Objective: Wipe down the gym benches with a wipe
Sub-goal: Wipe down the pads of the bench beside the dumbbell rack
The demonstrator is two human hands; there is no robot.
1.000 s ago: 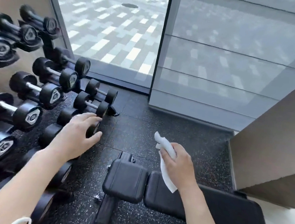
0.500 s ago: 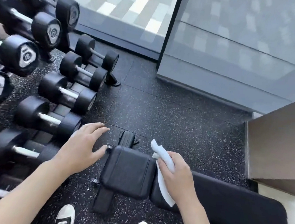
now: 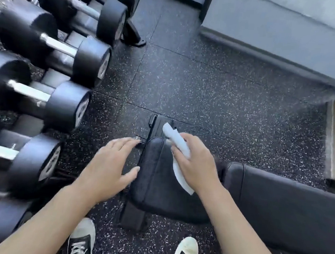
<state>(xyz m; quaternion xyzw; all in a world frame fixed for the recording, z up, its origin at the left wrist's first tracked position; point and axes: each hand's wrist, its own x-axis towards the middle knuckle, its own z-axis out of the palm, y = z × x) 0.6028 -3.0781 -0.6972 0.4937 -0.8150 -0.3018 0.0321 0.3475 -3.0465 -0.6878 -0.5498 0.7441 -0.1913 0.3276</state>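
Two shoes (image 3: 83,239) at bottom edge. Left hand (image 3: 109,165) spread flat, holding nothing, at the seat pad's (image 3: 155,184) left edge. Right hand (image 3: 197,163) grips one white wipe (image 3: 178,146) over the pad's far end. One backrest pad (image 3: 287,206) to the right. Five dumbbells (image 3: 54,44) racked left.

Black bench (image 3: 277,207) and dumbbell rack (image 3: 133,36) on speckled floor (image 3: 216,94) (rubber tiles)

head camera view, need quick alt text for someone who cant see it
A person's right hand holds a white wipe over the black seat pad of a gym bench, while the open left hand hovers beside the pad. Black dumbbells sit racked at left.
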